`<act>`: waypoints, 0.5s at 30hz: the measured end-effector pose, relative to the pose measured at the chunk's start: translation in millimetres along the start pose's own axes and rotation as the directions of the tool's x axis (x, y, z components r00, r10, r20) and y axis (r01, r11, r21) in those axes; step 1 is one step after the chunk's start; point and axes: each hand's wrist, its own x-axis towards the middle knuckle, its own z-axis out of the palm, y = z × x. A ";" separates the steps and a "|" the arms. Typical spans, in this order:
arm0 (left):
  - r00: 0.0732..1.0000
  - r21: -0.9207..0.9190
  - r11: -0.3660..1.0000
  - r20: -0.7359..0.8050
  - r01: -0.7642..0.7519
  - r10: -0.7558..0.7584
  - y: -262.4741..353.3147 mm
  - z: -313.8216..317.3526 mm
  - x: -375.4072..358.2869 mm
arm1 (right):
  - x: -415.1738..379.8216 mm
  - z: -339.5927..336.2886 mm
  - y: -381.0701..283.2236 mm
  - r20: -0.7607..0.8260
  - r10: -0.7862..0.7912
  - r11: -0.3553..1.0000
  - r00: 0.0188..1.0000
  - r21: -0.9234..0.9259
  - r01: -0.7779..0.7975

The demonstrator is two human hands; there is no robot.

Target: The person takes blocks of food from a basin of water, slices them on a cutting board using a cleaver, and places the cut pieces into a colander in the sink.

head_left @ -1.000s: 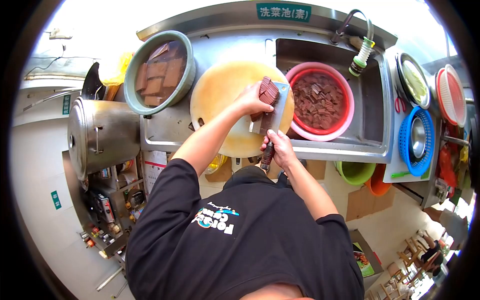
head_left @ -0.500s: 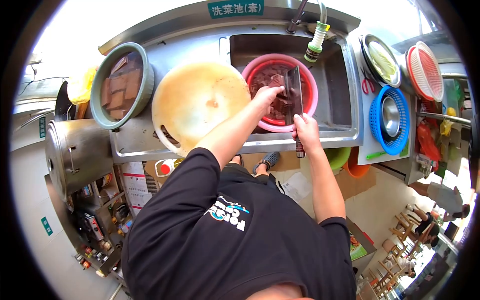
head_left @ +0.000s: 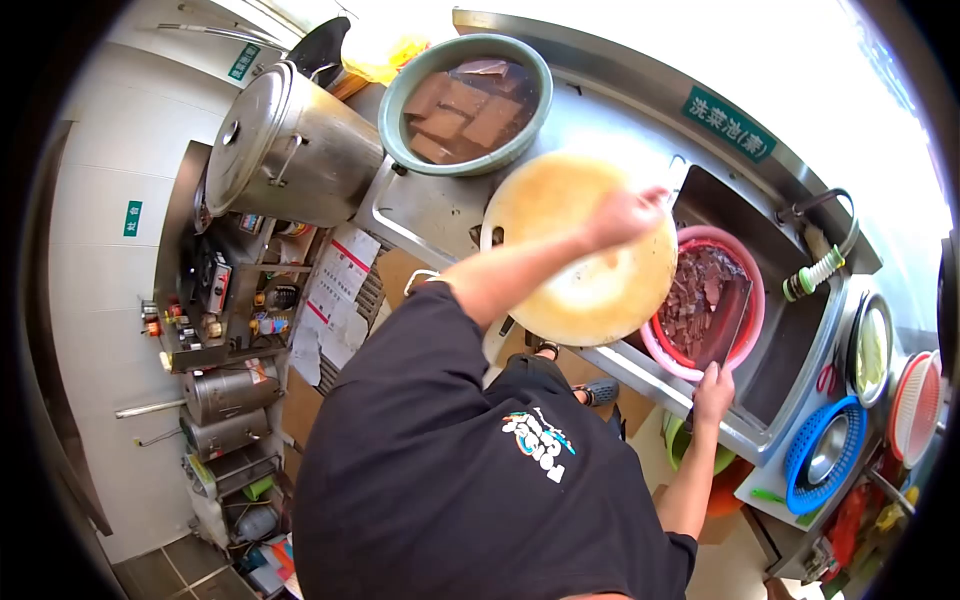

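Note:
My left hand [head_left: 632,214] is over the round, stained yellow-white board [head_left: 575,295], blurred by motion, so its grip is unclear. In my right hand [head_left: 712,390] is the handle of a cleaver; its broad blade [head_left: 726,322] lies over the right part of a red basket nested in a pink basin [head_left: 752,262]. Dark reddish-brown cut pieces [head_left: 695,290] fill the basket. Left of the board, a grey-green basin [head_left: 545,95] holds large brown blocks [head_left: 465,115] in liquid.
The sink [head_left: 790,350] surrounds the pink basin, with a faucet hose [head_left: 815,275] at its right. Farther right are a blue basket [head_left: 800,470] and a plate of pale leaves [head_left: 873,350]. A large steel pot [head_left: 325,150] stands at upper left.
The view has turned left. My left hand has gone from the basket's pieces to above the board. My right hand still holds the cleaver, its blade now lying flatter over the basket.

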 end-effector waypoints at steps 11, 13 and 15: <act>0.715 0.693 0.489 -0.675 0.529 0.183 -160.8 -383.3 76.7 | -28.2 11.8 -39.7 0.072 0.207 0.927 0.976 0.305 -0.219; 0.775 0.699 0.456 -0.632 0.551 0.031 -114.4 -367.2 62.0 | -37.2 0.2 -79.6 0.092 0.307 0.927 0.947 0.197 -0.320; 0.828 0.775 0.358 -0.561 0.521 0.011 -150.9 -395.3 81.2 | -49.0 2.8 -66.6 0.038 0.254 0.959 0.967 0.120 -0.256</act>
